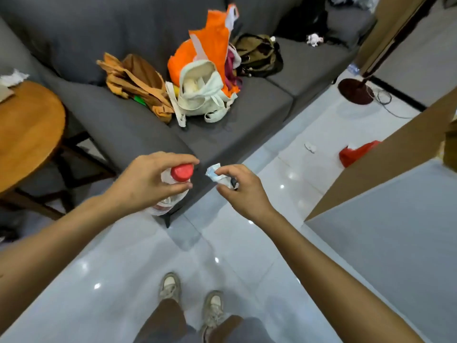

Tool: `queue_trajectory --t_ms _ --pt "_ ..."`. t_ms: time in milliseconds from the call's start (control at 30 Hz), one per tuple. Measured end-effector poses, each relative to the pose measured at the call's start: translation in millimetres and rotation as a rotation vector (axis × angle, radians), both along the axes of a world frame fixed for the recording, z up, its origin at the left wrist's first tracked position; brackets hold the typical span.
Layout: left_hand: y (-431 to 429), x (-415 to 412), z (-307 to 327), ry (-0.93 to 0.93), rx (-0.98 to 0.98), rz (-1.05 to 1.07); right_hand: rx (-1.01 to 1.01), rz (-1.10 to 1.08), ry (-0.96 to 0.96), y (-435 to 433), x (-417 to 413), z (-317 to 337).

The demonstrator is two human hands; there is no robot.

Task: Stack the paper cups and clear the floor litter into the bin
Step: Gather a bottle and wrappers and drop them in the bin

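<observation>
Left hand (146, 179) wrapped around the neck of a clear plastic bottle (170, 191) with a round red screw cap (182, 171); fingers clamped on the bottle just under the cap, thumb on the near side. Bottle thin-walled and see-through, hanging upright, a pale label band with red print near its lower end.

Right hand (238, 191) pinching a crumpled wad of paper (217, 175), white with a bluish tint, creased and irregular; fingers closed on it, a small dark piece showing at the knuckle side, too small to identify. Bottle and wad held above the floor in front of the sofa edge, near each other but apart.

Glossy white tiled floor (118, 280), bright with lamp reflections. Still lying on it, well beyond the hands: a small crumpled white scrap (310, 147) and, near it, a red plastic bag (356, 153), soft and collapsed, partly hidden by a flat brown cardboard panel (385, 167).

Grey fabric sofa (123, 129), coarse weave, squared cushions. On its seat: a floppy tan cloth bag (136, 82), a cream canvas backpack (200, 92) gaping open with pale contents inside, a crinkled orange plastic bag (210, 43) behind it, an olive bag (258, 54), and a white crumpled scrap (314, 40) farther along.

Round wooden desk (27, 129) at left, smooth warm grain, white tissue (13, 78) at its far edge.
</observation>
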State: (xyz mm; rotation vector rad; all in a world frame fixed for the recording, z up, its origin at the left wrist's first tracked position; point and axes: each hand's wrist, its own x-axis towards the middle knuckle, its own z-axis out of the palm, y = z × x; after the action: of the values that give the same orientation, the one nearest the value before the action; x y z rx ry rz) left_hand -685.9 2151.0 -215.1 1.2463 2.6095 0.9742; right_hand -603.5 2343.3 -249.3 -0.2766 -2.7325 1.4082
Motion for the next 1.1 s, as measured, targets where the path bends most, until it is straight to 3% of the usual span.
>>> queue_trajectory --t_ms 167,367,600,833,1100 --pt "-76.7 58.2 65.8 0.008 0.04 0.249 0.027 0.264 0.099 -67.6 1.5 70.3" --pt "-205.7 157.5 92.7 0.041 0.139 0.653 0.033 0.65 0.176 -183.7 6.9 108.6" --pt "-342.0 220.7 111.7 0.118 0.128 1.033 0.014 0.948 0.235 -353.3 20.6 119.8" --pt "-516.1 279.8 110.4 0.116 0.12 1.242 -0.017 1.164 0.296 -560.2 41.2 108.9" --pt "-677.1 328.8 112.8 0.055 0.157 1.488 -0.069 1.357 0.233 -755.1 51.9 106.6"
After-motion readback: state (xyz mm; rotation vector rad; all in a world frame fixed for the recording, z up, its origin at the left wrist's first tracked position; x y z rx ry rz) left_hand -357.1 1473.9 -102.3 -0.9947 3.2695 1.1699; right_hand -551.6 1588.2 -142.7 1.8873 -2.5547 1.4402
